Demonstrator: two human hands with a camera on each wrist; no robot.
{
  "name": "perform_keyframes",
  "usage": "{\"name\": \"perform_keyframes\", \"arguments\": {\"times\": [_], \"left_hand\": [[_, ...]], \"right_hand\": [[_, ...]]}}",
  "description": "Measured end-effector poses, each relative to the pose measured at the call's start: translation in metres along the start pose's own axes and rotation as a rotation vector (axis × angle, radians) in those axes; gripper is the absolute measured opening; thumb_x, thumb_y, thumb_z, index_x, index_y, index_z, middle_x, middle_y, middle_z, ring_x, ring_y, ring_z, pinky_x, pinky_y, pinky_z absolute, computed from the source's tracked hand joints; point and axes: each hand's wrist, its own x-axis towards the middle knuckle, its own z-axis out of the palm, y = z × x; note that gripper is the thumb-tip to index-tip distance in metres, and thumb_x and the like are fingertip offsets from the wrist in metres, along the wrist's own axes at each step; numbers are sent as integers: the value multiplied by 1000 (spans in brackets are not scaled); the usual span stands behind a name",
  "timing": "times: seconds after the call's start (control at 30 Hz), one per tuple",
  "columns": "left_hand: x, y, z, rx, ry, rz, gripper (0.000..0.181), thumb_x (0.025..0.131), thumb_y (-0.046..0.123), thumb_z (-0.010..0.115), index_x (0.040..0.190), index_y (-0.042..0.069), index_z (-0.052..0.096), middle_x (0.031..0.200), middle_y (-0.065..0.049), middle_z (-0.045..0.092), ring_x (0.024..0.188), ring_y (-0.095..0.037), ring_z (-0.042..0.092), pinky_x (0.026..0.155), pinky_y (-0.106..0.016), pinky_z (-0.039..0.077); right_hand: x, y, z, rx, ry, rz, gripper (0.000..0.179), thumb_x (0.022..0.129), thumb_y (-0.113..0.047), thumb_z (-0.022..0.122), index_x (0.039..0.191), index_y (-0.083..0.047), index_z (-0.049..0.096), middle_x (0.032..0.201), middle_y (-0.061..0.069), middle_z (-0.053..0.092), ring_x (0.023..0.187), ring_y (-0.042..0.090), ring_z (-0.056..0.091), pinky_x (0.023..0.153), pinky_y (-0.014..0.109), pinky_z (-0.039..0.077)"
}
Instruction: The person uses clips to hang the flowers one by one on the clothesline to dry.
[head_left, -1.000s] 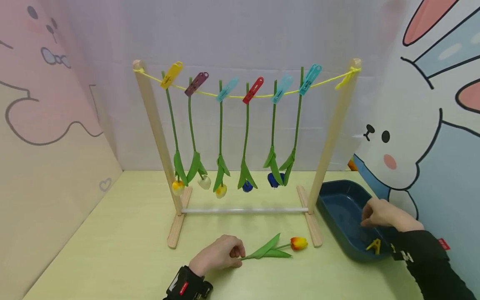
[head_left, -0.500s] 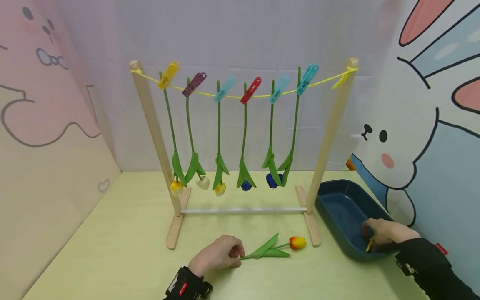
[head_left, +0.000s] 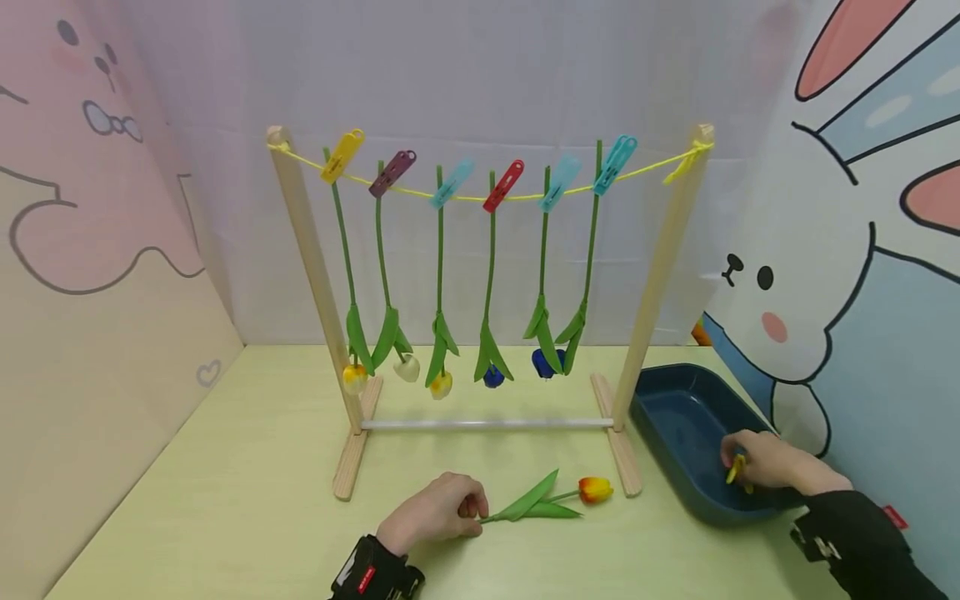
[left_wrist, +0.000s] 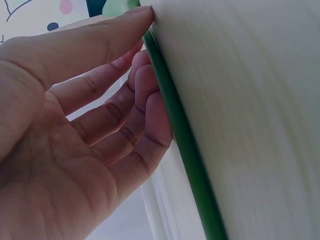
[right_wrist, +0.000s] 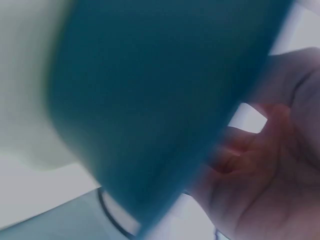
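Note:
My left hand [head_left: 438, 510] pinches the stem of an orange-yellow artificial tulip [head_left: 595, 490] lying on the table, its bloom pointing right. In the left wrist view the green stem [left_wrist: 185, 140] runs along the thumb tip and curled fingers. On the right, my right hand [head_left: 768, 461] is inside the dark blue basin [head_left: 671, 400], holding a yellow clothespin [head_left: 737, 468] at its fingertips. The basin wall [right_wrist: 165, 90] fills much of the right wrist view and covers the fingertips and clothespin there.
A wooden rack [head_left: 660, 275] carries a yellow string [head_left: 652, 169]. Several tulips hang head down from it by coloured clothespins, such as a red one [head_left: 503, 186]. A white rod [head_left: 487, 424] joins the rack's feet. Printed walls stand on both sides.
My right hand has lowered to the yellow clothespin in the basin, taken hold of it and raised it slightly. The left hand and the tulip have stayed in place.

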Motion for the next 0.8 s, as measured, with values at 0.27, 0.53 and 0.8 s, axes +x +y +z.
{"name": "perform_keyframes", "arguments": {"times": [0.27,0.53,0.8], "left_hand": [[0,-2,0,6,9,12,12,83,2,79,86,7,69,74,8,55,67,2,46,63,-16,43],[0,-2,1,1,5,1,12,83,3,80,86,8,69,74,7,55,67,1,47,64,-17,42],[0,-1,1,-5,2,0,12,84,3,79,86,8,69,74,8,54,68,-1,47,64,-17,42]], "right_hand": [[-5,-20,-11,32,228,-54,31,77,18,47,94,-3,62,75,8,64,58,9,49,53,22,39],[-1,-35,-10,41,353,-36,18,93,8,52,102,1,66,95,18,71,67,14,54,54,23,40],[-2,-43,-8,39,409,-67,14,98,1,53,106,2,64,85,9,69,56,7,38,52,24,32]]}}
